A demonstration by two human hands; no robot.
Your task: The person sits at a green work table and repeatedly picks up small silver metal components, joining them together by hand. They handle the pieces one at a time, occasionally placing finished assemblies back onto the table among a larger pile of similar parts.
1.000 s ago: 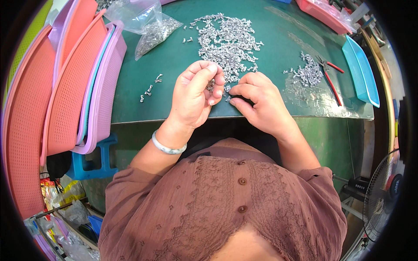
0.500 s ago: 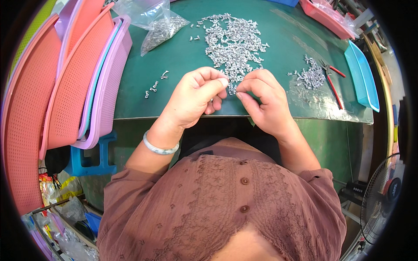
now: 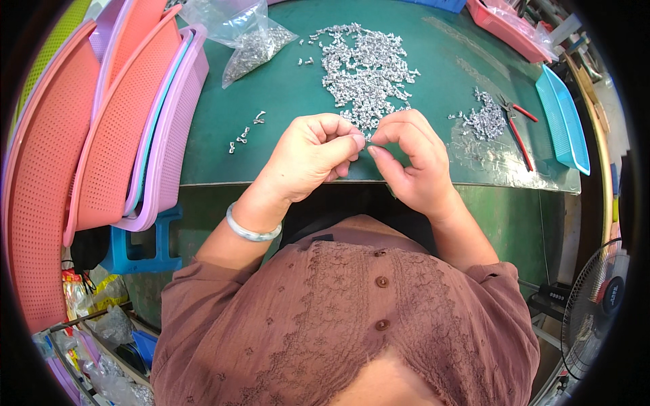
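Over the near edge of the green table [image 3: 284,95], my two hands meet at their fingertips. My left hand [image 3: 315,149], with a pale bangle [image 3: 252,234] on its wrist, is closed, thumb pressed on the curled index finger. A small silver metal piece [image 3: 367,137] shows at its fingertips, partly hidden. My right hand [image 3: 414,154] is curled in a pinch just beside it; what lies between its thumb and index finger is too small to make out. Just beyond the hands spreads a large pile of small silver metal pieces [image 3: 369,71].
A few loose pieces [image 3: 242,134] lie left of my hands. A smaller pile [image 3: 485,118] and red-handled pliers [image 3: 520,139] lie right, beside a blue basket [image 3: 563,120]. A clear bag of pieces [image 3: 254,55] stands back left. Pink and purple baskets [image 3: 135,115] crowd the left side.
My left thumb has slid toward me and to the right, nearer the right fingertips. A silver piece now shows between the hands. The piles lie as before.
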